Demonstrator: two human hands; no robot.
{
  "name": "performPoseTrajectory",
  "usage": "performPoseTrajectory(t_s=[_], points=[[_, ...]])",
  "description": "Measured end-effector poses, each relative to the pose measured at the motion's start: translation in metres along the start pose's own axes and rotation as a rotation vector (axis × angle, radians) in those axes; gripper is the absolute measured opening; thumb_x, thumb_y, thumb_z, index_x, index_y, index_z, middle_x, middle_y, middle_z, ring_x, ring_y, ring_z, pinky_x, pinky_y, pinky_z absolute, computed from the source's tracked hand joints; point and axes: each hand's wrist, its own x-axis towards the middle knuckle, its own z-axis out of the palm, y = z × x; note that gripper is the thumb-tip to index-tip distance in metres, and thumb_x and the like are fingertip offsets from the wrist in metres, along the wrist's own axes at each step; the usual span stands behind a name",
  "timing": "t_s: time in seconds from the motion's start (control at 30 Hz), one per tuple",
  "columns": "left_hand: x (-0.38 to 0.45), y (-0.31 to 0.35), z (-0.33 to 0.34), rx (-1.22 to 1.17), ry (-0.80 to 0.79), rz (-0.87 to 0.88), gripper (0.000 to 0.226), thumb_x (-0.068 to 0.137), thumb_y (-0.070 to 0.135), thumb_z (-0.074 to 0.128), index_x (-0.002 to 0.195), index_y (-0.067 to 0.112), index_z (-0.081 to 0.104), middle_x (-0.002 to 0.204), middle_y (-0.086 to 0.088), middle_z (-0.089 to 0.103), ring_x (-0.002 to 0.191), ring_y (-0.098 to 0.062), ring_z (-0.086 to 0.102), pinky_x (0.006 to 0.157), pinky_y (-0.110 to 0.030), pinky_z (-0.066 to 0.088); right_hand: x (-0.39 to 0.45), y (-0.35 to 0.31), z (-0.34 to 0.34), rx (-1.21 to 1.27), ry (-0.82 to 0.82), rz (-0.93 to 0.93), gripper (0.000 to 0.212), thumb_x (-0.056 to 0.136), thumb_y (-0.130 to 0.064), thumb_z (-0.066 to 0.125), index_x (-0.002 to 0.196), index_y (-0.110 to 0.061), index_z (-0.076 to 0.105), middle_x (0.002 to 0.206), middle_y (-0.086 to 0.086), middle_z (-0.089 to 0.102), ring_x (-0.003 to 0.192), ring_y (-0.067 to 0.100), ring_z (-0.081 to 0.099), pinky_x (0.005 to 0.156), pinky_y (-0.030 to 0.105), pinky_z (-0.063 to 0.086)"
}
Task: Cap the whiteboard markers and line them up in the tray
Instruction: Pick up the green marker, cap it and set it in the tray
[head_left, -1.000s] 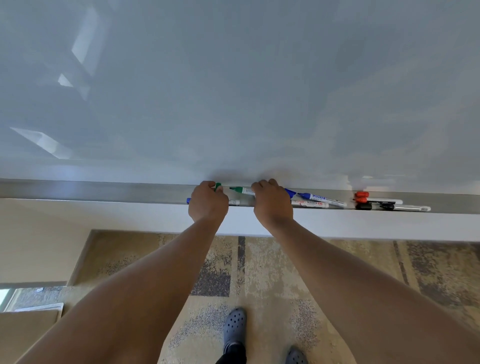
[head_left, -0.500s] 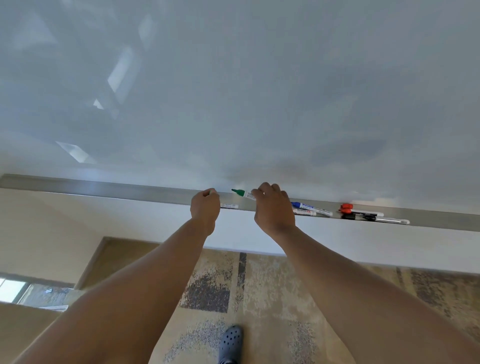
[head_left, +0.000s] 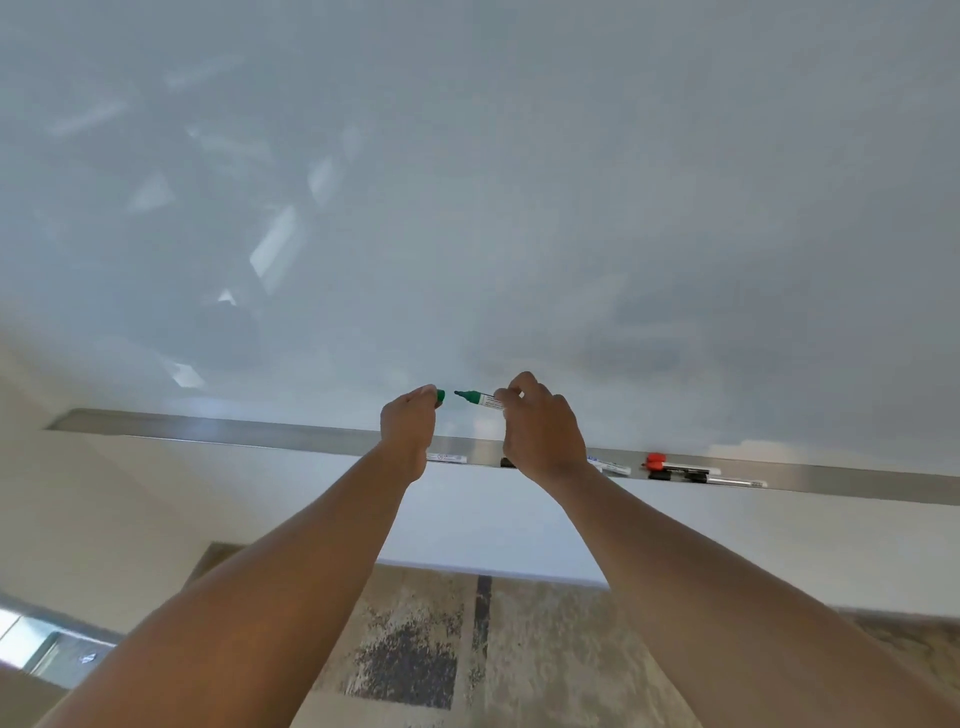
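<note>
- The right hand (head_left: 543, 426) has its fingers (head_left: 524, 387) pinched closed around the barrel of the green marker (head_left: 480, 399), held level in front of the whiteboard (head_left: 467, 182), its bare tip pointing toward the other hand.
- The left hand (head_left: 409, 426) has its fingers (head_left: 425, 394) curled shut on the green cap (head_left: 440, 397); only the cap's end shows past them.
- Cap and marker tip face each other with a small gap between, not touching, and nothing lies in that gap.
- Below both sets of fingers runs the metal tray (head_left: 249, 432); both hands are raised clear above it.
- In the tray, just under the left hand's fingers, lies a white-barrelled marker (head_left: 448, 458); its colour end is hidden by the wrist.
- Beyond the right hand's fingers, to their right, lie a blue marker (head_left: 609, 466), then a cluster of red and black markers (head_left: 675, 467), with a loose red cap (head_left: 655, 459) beside them.
- A small dark piece (head_left: 506, 462) sits in the tray by the right wrist; too little shows to tell what it is.
</note>
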Motion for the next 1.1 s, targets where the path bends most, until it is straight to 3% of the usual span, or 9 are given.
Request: performPoseTrajectory(t_s=[0.13, 0.3, 0.43, 0.6, 0.73, 0.87, 1.1], points=[[-0.014, 0.018, -0.001, -0.013, -0.011, 0.052, 0.007, 0.086, 0.024, 0.056, 0.084, 0.017, 0.055, 0.07, -0.003, 0.028, 0.059, -0.019, 0.019, 0.056, -0.028, 0.022, 0.004, -0.003, -0.018, -0.014, 0.073, -0.016, 0.034, 0.067, -0.001, 0.066, 0.097, -0.016, 0.067, 0.095, 0.003, 0.057, 0.069, 0.024, 0.057, 0.057, 0.029, 0.028], [-0.031, 0.033, 0.0, -0.036, -0.017, 0.123, 0.017, 0.09, 0.026, 0.057, 0.091, 0.013, 0.068, 0.067, -0.001, 0.034, 0.053, -0.016, 0.022, 0.051, -0.024, 0.025, 0.009, -0.002, -0.036, -0.016, 0.132, -0.049, 0.035, 0.068, -0.002, 0.066, 0.099, -0.017, 0.067, 0.094, 0.003, 0.057, 0.068, 0.023, 0.056, 0.056, 0.029, 0.027], [-0.041, 0.04, -0.001, -0.039, -0.026, 0.159, 0.018, 0.092, 0.027, 0.056, 0.09, 0.013, 0.068, 0.063, 0.0, 0.036, 0.052, -0.015, 0.025, 0.049, -0.023, 0.027, 0.01, -0.001, -0.044, -0.01, 0.162, -0.075, 0.034, 0.068, -0.002, 0.067, 0.099, -0.017, 0.068, 0.093, 0.003, 0.057, 0.066, 0.022, 0.056, 0.055, 0.029, 0.027], [-0.049, 0.047, -0.002, -0.112, -0.066, 0.22, 0.01, 0.095, 0.026, 0.058, 0.088, 0.024, 0.066, 0.087, -0.002, 0.057, 0.067, -0.014, 0.041, 0.061, -0.024, 0.04, 0.013, -0.001, -0.053, 0.037, 0.197, -0.099, 0.032, 0.074, -0.005, 0.065, 0.103, -0.017, 0.067, 0.096, 0.003, 0.057, 0.069, 0.023, 0.058, 0.055, 0.029, 0.033], [-0.052, 0.061, -0.001, -0.166, -0.085, 0.298, 0.016, 0.094, 0.031, 0.062, 0.109, 0.024, 0.066, 0.105, -0.002, 0.064, 0.086, -0.015, 0.058, 0.073, -0.023, 0.051, 0.016, -0.003, -0.062, 0.16, 0.27, -0.092, 0.027, 0.083, -0.009, 0.06, 0.109, -0.018, 0.065, 0.099, 0.004, 0.059, 0.074, 0.023, 0.059, 0.062, 0.034, 0.042], [-0.059, 0.077, 0.0, -0.226, -0.143, 0.399, 0.02, 0.095, 0.028, 0.063, 0.114, 0.026, 0.066, 0.108, -0.003, 0.067, 0.101, -0.018, 0.064, 0.078, -0.024, 0.054, 0.023, -0.007, -0.069, 0.281, 0.302, -0.065, 0.03, 0.089, -0.012, 0.054, 0.117, -0.019, 0.062, 0.101, 0.003, 0.064, 0.087, 0.026, 0.059, 0.07, 0.04, 0.047], [-0.07, 0.096, 0.008, -0.314, -0.222, 0.537, 0.026, 0.097, 0.023, 0.059, 0.122, 0.023, 0.066, 0.103, 0.0, 0.073, 0.098, -0.013, 0.07, 0.081, -0.023, 0.055, 0.031, -0.011, -0.079, 0.729, 0.319, 0.051, 0.026, 0.098, -0.017, 0.05, 0.122, -0.017, 0.059, 0.113, -0.001, 0.066, 0.098, 0.015, 0.061, 0.085, 0.029, 0.05]])
